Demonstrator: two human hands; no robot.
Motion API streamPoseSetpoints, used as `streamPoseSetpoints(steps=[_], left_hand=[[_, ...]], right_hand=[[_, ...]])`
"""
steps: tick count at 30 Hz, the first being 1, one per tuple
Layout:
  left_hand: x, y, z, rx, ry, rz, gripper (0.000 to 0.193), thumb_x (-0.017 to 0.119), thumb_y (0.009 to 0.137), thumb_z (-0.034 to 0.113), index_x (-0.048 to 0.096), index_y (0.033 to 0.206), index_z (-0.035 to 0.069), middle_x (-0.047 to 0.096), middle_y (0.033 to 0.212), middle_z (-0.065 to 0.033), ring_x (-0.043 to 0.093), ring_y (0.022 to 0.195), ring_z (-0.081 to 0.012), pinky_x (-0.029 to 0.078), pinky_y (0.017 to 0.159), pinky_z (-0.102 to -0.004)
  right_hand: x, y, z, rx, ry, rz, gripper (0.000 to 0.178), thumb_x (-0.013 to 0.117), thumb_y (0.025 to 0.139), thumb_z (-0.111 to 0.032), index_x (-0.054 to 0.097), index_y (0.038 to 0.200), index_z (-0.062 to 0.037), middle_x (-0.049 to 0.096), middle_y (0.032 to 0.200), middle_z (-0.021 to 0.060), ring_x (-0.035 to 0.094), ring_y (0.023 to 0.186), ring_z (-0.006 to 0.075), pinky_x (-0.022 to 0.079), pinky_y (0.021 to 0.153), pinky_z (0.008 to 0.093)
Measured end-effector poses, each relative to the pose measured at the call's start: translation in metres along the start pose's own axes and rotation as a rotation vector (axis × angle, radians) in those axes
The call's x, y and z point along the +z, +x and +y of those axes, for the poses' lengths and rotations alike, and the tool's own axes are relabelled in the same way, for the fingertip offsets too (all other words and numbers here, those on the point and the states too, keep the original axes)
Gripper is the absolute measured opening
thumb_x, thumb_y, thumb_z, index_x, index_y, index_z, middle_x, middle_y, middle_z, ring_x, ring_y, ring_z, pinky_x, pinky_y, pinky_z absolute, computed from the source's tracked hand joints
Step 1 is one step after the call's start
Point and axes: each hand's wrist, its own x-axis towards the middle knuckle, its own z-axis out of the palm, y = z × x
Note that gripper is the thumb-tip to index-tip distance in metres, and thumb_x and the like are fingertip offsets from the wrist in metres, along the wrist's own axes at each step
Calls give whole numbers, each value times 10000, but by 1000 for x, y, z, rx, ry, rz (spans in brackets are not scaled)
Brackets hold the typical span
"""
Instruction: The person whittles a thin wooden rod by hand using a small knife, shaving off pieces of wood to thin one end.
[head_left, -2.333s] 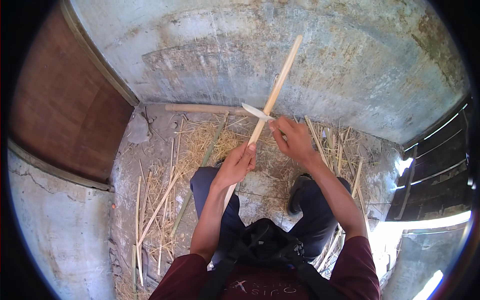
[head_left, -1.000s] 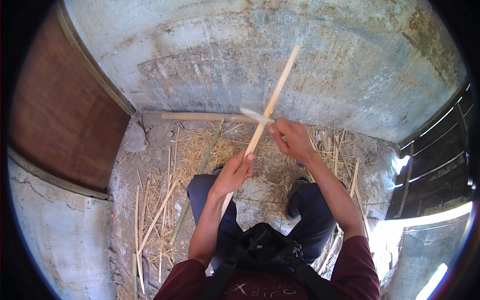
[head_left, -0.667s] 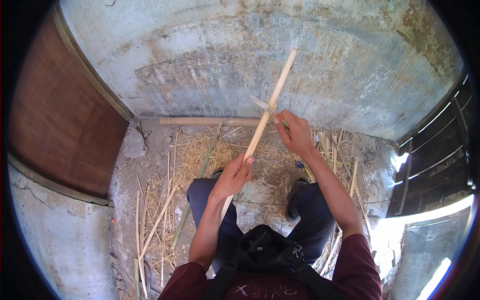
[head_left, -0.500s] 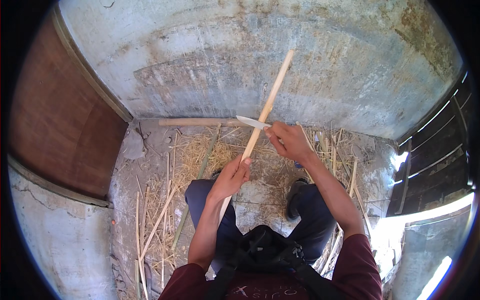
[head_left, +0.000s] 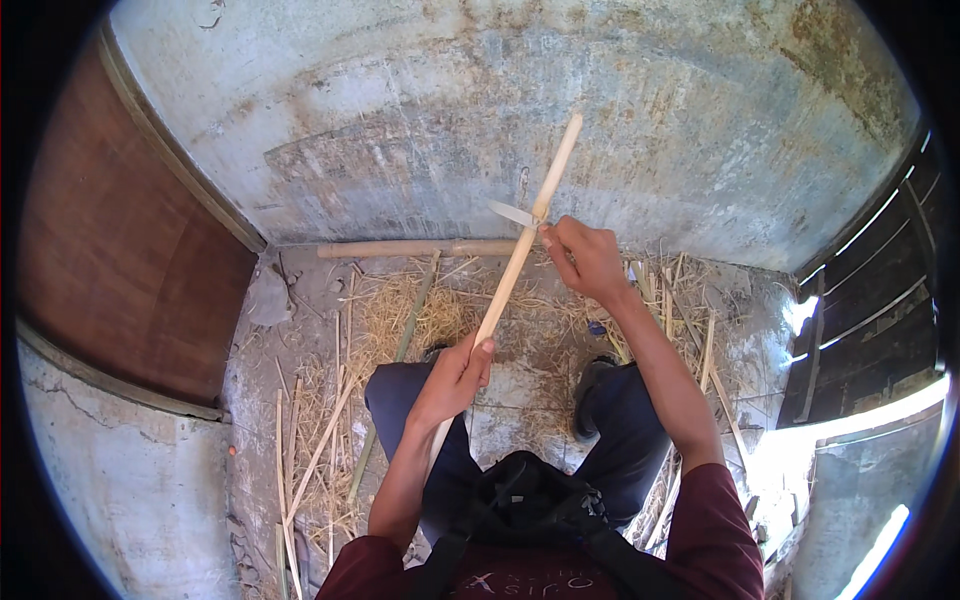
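Note:
A long pale bamboo strip (head_left: 515, 262) slants from my lap up and away to the right, its far end in front of the wall. My left hand (head_left: 456, 378) is closed around its lower part, above my left thigh. In my right hand (head_left: 590, 260) is a knife (head_left: 512, 213), its handle hidden by the fingers. The blade points left and crosses the strip just by a node, touching it or nearly so.
A bamboo pole (head_left: 400, 248) lies along the wall's foot (head_left: 690, 170). Shavings (head_left: 425, 315) and several split strips (head_left: 335, 440) litter the floor on both sides of my legs. A brown door panel (head_left: 130, 230) stands left, dark slatted boards (head_left: 870, 310) right.
My right hand and the knife have moved up along the strip, away from me. My left hand has drawn slightly back toward my body, and the strip's far end has dropped a little.

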Motion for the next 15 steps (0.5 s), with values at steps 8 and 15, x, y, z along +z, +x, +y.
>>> streamPoseSetpoints(steps=[8, 15], left_hand=[[-9, -24, -11, -27, 25, -3, 359, 475, 1208, 294, 600, 1040, 3, 540, 641, -29, 522, 581, -125, 448, 576, -345], [-8, -42, -13, 72, 11, 46, 392, 450, 1217, 319, 541, 945, 52, 511, 626, 24, 453, 456, -59, 371, 426, -267]], right_hand=[[0, -4, -14, -87, 8, -40, 72, 679, 1039, -125, 717, 1066, -70, 622, 826, 111, 633, 603, 321, 482, 538, 436], [-1, -7, -5, 42, 74, -69, 92, 695, 1007, -144, 716, 1089, -108, 695, 898, 98, 681, 653, 333, 529, 561, 441]])
